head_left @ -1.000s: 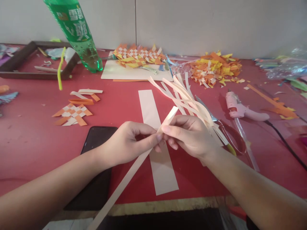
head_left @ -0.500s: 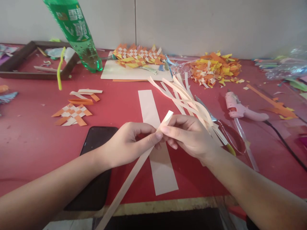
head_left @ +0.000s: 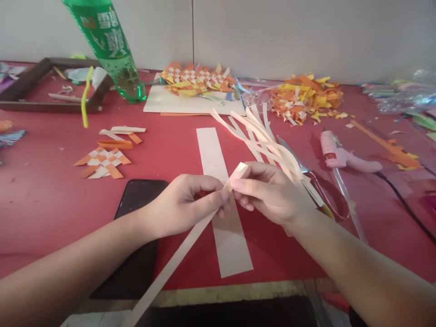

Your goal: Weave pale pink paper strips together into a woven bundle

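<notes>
A long, narrow pale paper strip [head_left: 182, 251] runs from between my hands down past the table's front edge. My left hand [head_left: 190, 200] pinches it between thumb and fingers. Close beside it, my right hand [head_left: 265, 190] is closed on the strip's upper end, where a short tip sticks up, bent or folded. Exactly how the paper is folded is hidden by the fingers. Beneath both hands lies a wider white paper strip [head_left: 235, 254], flat on the red table [head_left: 180, 154]. Just beyond my right hand is a bundle of loose pale paper strips [head_left: 259, 136].
Scissors [head_left: 327, 195] lie partly under the bundle, with a pink glue gun [head_left: 340, 152] to their right. A black phone [head_left: 136, 200] is under my left forearm. Woven orange-and-white paper pieces [head_left: 104, 161], a green bottle [head_left: 116, 54], a dark frame [head_left: 51, 107] and orange scraps [head_left: 303, 97] sit farther off.
The upper tip of the strip has dipped slightly and turned toward the right hand. Its lower end has swung a little left. Both hands keep nearly the same place.
</notes>
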The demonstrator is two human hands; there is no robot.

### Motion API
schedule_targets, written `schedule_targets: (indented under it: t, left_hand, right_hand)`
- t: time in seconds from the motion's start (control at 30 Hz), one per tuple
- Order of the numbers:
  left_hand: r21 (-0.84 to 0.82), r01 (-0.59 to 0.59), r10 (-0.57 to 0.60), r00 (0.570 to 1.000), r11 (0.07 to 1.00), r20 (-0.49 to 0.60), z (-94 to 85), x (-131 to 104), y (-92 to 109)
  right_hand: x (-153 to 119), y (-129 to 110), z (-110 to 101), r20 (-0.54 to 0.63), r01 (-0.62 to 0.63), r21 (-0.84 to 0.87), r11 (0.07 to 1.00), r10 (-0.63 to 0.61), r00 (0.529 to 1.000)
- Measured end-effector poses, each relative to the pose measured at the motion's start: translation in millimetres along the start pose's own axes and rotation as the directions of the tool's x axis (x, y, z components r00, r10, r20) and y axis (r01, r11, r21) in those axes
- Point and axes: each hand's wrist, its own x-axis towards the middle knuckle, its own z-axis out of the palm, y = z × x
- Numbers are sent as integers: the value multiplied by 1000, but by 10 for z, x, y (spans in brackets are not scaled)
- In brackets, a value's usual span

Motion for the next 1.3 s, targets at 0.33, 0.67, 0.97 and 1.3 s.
schedule_targets:
  t: [0.33,0.67,0.97,1.3]
  left_hand:
    - [60,19,-19,1000,998,0,-4,-7,-6]
    - [138,33,-20,996,990,-91,27,-10,-13]
    - [152,-84,96,992,985,-78,23,-13,-18]
    - [91,-70,79,991,993,-104,32,-8,-18]
  right_hand:
    - [19,21,-53,-79,-29,43,999,32,996]
    - [2,52,-29,-1,-9,6,1000,9,1000]
    - [0,62,-17,17,15,34,999,-15,1000]
    - [9,50,-37,32,25,84,996,-27,999]
